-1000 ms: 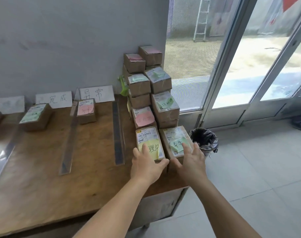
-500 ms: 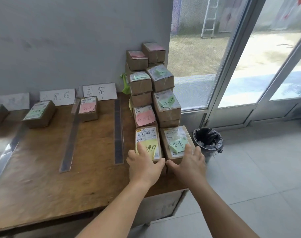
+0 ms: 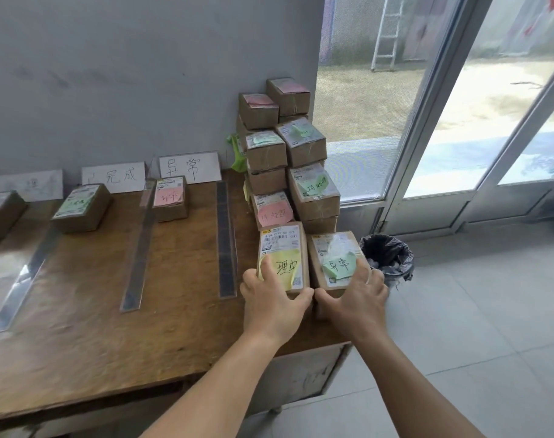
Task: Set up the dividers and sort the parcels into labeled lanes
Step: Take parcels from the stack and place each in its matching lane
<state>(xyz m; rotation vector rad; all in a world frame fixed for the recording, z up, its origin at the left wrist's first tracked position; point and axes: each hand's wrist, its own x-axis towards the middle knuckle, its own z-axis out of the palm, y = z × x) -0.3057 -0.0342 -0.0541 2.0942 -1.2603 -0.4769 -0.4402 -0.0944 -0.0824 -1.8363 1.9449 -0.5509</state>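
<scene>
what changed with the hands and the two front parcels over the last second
Both hands closed in and took hold: the left hand now grips the near end of the yellow-note parcel, the right hand the green-note parcel. A second ago they rested flatter on top. Neither parcel has visibly moved. The stack, the dividers and the sorted parcels stayed as they were.

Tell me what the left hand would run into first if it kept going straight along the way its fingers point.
The left hand already grips the parcel with the yellow note. Pushed straight on, toward the wall, it would probably drive that parcel into the parcel with the pink note right behind it; the gap between them is unclear.
</scene>
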